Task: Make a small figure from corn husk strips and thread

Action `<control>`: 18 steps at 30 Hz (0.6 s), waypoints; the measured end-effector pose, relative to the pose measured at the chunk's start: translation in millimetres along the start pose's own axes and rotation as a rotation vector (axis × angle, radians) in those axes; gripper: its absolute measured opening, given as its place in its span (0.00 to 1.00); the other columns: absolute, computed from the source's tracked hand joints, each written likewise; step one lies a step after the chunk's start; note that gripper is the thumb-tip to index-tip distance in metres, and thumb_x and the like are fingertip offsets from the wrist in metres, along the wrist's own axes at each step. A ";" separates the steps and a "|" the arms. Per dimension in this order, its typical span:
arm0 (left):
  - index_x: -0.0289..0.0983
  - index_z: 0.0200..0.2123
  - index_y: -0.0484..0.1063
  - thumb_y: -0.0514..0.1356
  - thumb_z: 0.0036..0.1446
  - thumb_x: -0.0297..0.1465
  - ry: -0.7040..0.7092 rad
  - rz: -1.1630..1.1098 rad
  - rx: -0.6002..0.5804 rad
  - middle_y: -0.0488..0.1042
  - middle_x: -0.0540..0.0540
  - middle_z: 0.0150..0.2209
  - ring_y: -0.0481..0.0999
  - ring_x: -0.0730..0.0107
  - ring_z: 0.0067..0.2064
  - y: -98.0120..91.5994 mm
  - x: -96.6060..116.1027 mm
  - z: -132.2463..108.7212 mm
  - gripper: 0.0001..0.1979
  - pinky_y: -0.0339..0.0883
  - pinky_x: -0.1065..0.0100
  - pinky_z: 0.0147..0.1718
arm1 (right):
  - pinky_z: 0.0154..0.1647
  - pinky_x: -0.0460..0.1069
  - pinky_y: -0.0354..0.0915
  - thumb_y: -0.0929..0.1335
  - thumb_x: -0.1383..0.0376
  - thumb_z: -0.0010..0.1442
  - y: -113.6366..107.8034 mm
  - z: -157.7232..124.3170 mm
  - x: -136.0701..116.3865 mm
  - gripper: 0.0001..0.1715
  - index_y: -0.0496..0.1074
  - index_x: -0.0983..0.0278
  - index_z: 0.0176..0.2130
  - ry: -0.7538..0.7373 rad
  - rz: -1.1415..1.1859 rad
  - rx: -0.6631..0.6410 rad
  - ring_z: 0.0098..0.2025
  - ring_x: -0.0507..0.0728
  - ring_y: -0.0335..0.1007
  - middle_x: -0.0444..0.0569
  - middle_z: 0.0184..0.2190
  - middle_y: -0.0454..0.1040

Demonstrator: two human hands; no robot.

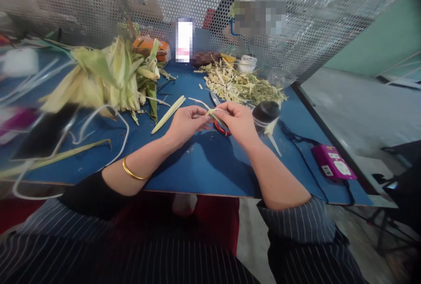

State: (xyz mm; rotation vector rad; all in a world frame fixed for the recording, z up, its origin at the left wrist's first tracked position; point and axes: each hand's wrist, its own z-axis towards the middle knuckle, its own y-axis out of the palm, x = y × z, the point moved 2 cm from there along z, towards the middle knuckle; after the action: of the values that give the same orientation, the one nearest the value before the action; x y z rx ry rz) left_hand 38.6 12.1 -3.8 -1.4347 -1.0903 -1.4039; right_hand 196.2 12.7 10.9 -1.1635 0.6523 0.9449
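Observation:
My left hand [189, 122] and my right hand [237, 120] meet over the middle of the blue table. Thumb and fingers of both pinch a small pale strip of corn husk [210, 111], one thin end of it pointing up and left. Under and behind my right hand lie scissors [221, 128] with red handles, their blades pointing away and partly hidden. A folded husk piece [168, 114] rests left of my left hand. Just right of my right hand stands a black spool-like object [265, 113] with pale cord around its lower part.
A large bunch of husks [118, 75] lies at the left, beside a dark phone-like slab [48, 134] and white cable. Small husk pieces [243, 84] are heaped at the back right. A purple box [333, 162] with black cords sits near the right edge. A lit screen [184, 40] stands behind.

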 end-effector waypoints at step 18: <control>0.33 0.31 0.77 0.64 0.51 0.35 0.094 0.243 -0.086 0.71 0.50 0.21 0.67 0.76 0.23 -14.0 9.6 5.9 0.10 0.61 0.71 0.25 | 0.36 0.50 0.66 0.71 0.64 0.53 -14.3 3.6 -8.2 0.12 0.74 0.63 0.40 -0.108 0.029 -0.120 0.32 0.54 0.73 0.46 0.30 0.77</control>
State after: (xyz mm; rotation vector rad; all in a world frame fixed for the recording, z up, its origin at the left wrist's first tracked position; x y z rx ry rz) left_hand 26.7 21.9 5.5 -1.4916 -0.7759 -1.3414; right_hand 204.7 12.4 25.4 -1.2025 0.5326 1.0752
